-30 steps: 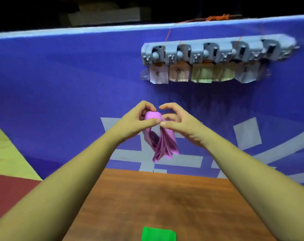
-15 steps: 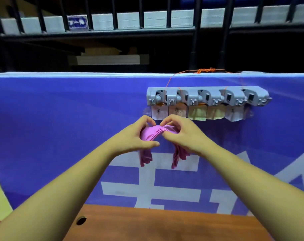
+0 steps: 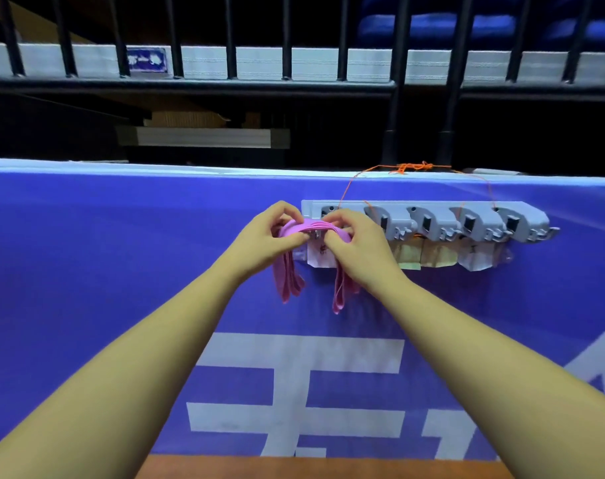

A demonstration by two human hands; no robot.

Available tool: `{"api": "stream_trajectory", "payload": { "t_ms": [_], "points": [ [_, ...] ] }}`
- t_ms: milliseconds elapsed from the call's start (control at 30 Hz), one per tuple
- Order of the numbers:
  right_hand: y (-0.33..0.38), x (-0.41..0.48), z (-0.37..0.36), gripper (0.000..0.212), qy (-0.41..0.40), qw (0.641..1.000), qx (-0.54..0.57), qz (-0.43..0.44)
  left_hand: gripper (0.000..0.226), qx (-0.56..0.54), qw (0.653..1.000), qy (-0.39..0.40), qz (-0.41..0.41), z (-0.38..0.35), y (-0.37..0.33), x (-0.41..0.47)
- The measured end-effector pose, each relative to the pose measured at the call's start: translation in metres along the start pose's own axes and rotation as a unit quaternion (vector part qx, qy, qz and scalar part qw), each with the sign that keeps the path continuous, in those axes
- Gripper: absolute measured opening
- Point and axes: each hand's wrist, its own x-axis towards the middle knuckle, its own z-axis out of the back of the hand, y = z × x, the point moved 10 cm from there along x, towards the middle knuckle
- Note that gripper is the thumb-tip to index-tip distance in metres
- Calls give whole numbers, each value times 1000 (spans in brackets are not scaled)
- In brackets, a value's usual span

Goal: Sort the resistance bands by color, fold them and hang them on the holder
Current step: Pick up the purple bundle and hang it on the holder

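A grey holder (image 3: 442,221) with a row of clips is fixed to the blue banner wall. Both my hands hold a folded bundle of pink resistance bands (image 3: 287,278) up against the holder's leftmost clip. My left hand (image 3: 270,236) pinches the bundle's left side and my right hand (image 3: 349,242) pinches its right side. The bands' two ends hang down below my hands. The leftmost clip is mostly hidden behind my fingers.
Paper labels (image 3: 432,259) hang under the clips. An orange string (image 3: 411,166) ties the holder to the top of the blue banner (image 3: 121,271). Black railing bars (image 3: 287,36) stand behind. A strip of the wooden table (image 3: 294,468) shows at the bottom.
Both hands have lifted the pink bands from above the table up to the holder's left end. The view has tilted up, so the table and the green band have dropped out of sight.
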Motion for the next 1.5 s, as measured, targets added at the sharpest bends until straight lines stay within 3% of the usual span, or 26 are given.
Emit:
{"api": "stream_trajectory", "payload": {
  "t_ms": [300,567,800,1000,1300,1500],
  "points": [
    [-2,8,-24,29,-67,992,-105,12,15,-53,999,-10,-7,-3,41,20],
    [-17,-5,-24,27,-96,992,-79,8,18,-49,998,12,-24,-13,48,10],
    [-22,-18,-14,30,-118,993,-13,-7,19,1,996,-52,-68,-12,32,5],
    [-21,-22,-5,27,-151,988,2,4,19,-34,994,-92,-51,-23,29,0],
    [-33,-28,-14,24,-82,996,26,-28,36,-36,995,-69,-62,-28,32,-9],
    [-21,-23,-3,25,-104,994,7,13,27,-50,992,-107,-43,-21,31,-11]
  ]
}}
